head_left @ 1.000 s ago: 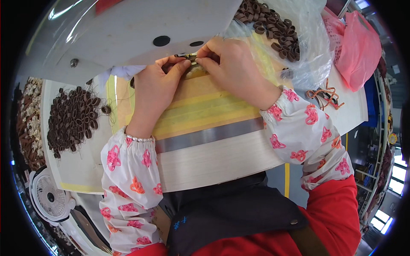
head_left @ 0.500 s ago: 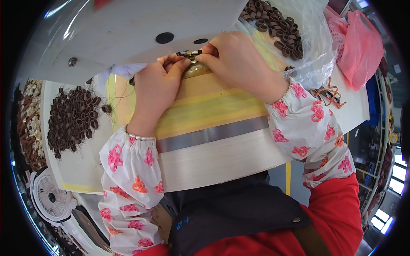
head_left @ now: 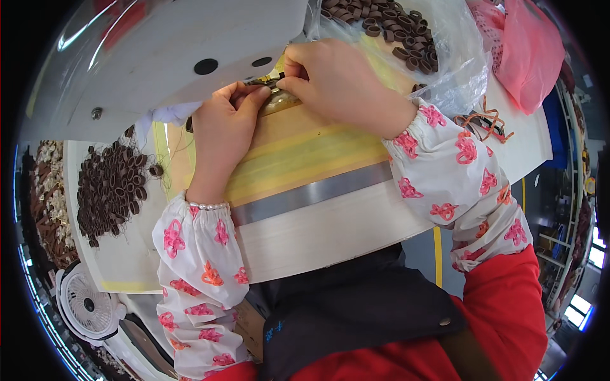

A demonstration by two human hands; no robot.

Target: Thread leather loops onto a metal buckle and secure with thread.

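Observation:
Under the head of a white sewing machine, both hands work close together at the lit metal plate. My left hand is closed, thumb and index finger pinched at the plate's left side; what they hold is mostly hidden. A little higher and to the right, my right hand pinches a small dark piece between thumb and fingers. Left of my left hand lies a heap of brown loops with loose threads. More brown loops rest in a clear plastic bag beyond my right hand.
Yellow tape and a metal strip cross the pale table before me. A pink bag and orange-brown cords are at the right. A white fan stands low on the left.
The view has shifted slightly, so the machine and hands appear further left. Both hands stay pinched at the plate; the right fingers sit a little apart from the left ones.

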